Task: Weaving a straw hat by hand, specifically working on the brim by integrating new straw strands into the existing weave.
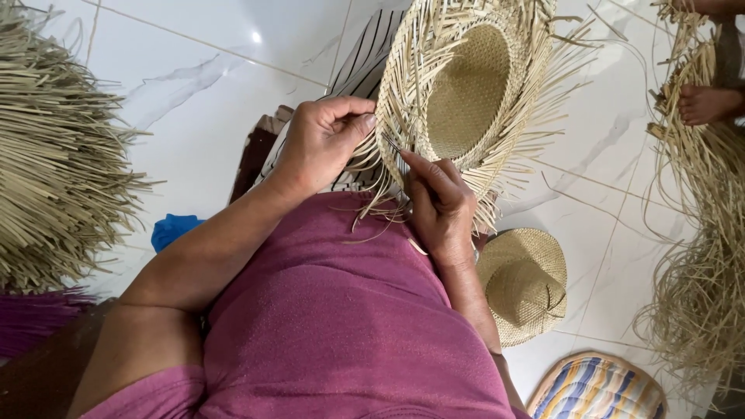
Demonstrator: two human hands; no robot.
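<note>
Over the lap, left hand (322, 140) is pinching loose straw strands at the unfinished hat (466, 85) brim, steadying it; right hand (438, 206) is pinching one strand for weaving.

Straw pile (54, 155) cut off left

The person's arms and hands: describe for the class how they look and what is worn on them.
Both arms are bare from the short sleeves of a magenta-pink top down. The left hand and right hand wear no gloves, and no rings, watch or bracelets show. The fingernails are short and unpainted.
</note>
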